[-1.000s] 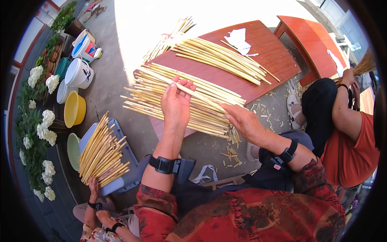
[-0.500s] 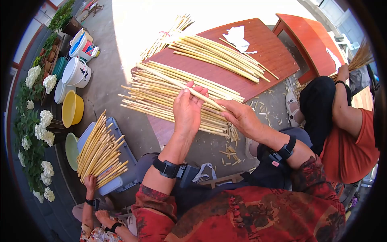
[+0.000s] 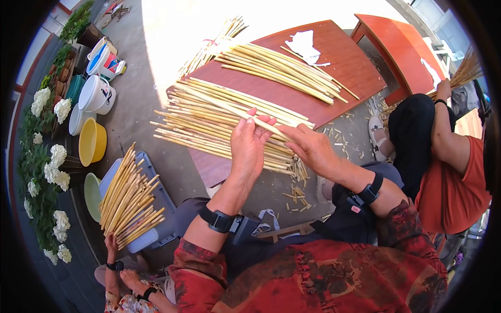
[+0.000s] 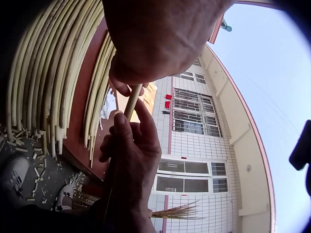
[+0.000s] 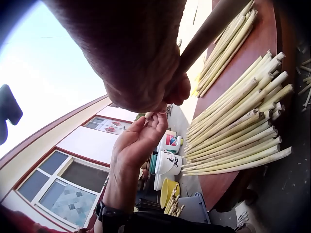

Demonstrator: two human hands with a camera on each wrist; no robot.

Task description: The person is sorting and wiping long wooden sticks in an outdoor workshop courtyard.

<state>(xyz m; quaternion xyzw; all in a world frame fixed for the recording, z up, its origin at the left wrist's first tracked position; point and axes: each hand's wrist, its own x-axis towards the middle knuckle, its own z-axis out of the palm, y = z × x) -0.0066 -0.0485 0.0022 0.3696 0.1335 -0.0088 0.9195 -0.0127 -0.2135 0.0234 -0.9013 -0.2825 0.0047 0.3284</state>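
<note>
Both hands hold one long pale-yellow plant stalk slantwise above a reddish-brown board. The left hand is palm up, its thumb over the stalk and its fingers beneath and behind it. Just to its right, the right hand grips the stalk near its thicker end, thumb along it, as the left wrist view also shows. Below the hands a wide layer of similar stalks lies side by side on the board. Another row of stalks lies farther back.
A white cloth lies on the board. A second red table stands behind right, near a seated person in orange. Cut stalk pieces litter the ground. At left are a stalk pile, another person's hand, a yellow basin and buckets.
The left hand has slid right along the stalk, closer to the right hand, which stays nearly in place. At lower left the other person's hand has drawn slightly away from the stalk pile.
</note>
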